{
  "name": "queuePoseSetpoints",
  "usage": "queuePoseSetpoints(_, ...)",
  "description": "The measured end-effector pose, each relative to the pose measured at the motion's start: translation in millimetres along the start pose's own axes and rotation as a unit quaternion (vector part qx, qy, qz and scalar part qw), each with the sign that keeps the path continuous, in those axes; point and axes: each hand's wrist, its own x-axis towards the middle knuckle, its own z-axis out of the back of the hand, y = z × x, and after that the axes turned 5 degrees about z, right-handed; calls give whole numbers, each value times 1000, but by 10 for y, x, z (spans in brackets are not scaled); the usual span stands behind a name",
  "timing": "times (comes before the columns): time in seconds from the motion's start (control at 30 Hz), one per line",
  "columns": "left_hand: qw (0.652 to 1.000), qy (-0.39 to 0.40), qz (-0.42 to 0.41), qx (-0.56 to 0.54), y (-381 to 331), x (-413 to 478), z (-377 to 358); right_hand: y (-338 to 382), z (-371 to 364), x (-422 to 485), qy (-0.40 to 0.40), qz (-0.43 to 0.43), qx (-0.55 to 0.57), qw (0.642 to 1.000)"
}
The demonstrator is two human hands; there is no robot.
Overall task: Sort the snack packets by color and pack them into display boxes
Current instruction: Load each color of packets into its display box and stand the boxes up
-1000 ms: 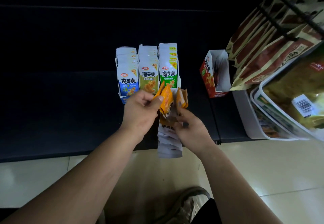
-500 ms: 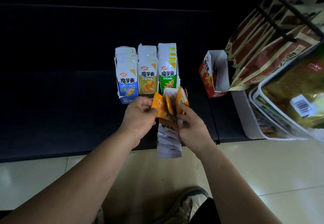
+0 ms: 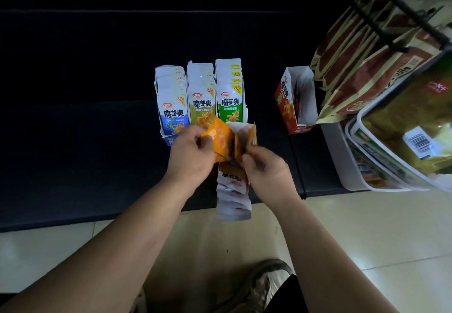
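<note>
Orange packet [image 3: 220, 141] sits pinched in your left grip [image 3: 190, 153]; your right grip [image 3: 266, 168] curls round the packet stack [image 3: 233, 195], nearer than the green packets [image 3: 230, 102].

floor [image 3: 367, 234]: pale glossy tiles | shelf [image 3: 85, 141]: dark, low, dimly lit | wire rack [image 3: 391, 14]: upper right

Orange packets [image 3: 221, 141] — fanned, before boxed rows [image 3: 200, 92]
</note>
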Motion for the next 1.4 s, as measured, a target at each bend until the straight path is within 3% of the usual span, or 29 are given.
queuePoseSetpoints(0.17, 979, -79, 99, -158, 79, -44, 287, 158, -22, -16, -20, -118, 123, 985)
queuePoseSetpoints(0.27, 962, -88, 144, -213, 106, -81, 479, 276, -7, -80, 3, -158, 167, 973)
queuePoseSetpoints(0.43, 913, 9, 217, -345, 6, -249, 468, 511, -26, -227, 45, -119, 291, 948)
queuePoseSetpoints(0.57, 941, 76, 184, -274, -3, -366, 355, 632, 96, -202, -41, -85, 342, 935)
queuePoseSetpoints(0.7, 979, 105, 116, -133, 5, -373, 302, 647, 357, -154, -74, -4, 270, 960)
queuePoseSetpoints(0.8, 983, 115, 124, -67, 63, -347, 255, 594, 499, -118, -69, 39, 181, 980)
queuePoseSetpoints(1.07, 982, 140, 120, -39, 175, -338, 80, 294, 278, -188, 3, 55, 20, 998)
queuePoseSetpoints(1.4, 976, 167, 141, -17, 255, -320, 40, 243, 172, -142, -50, 83, -76, 992)
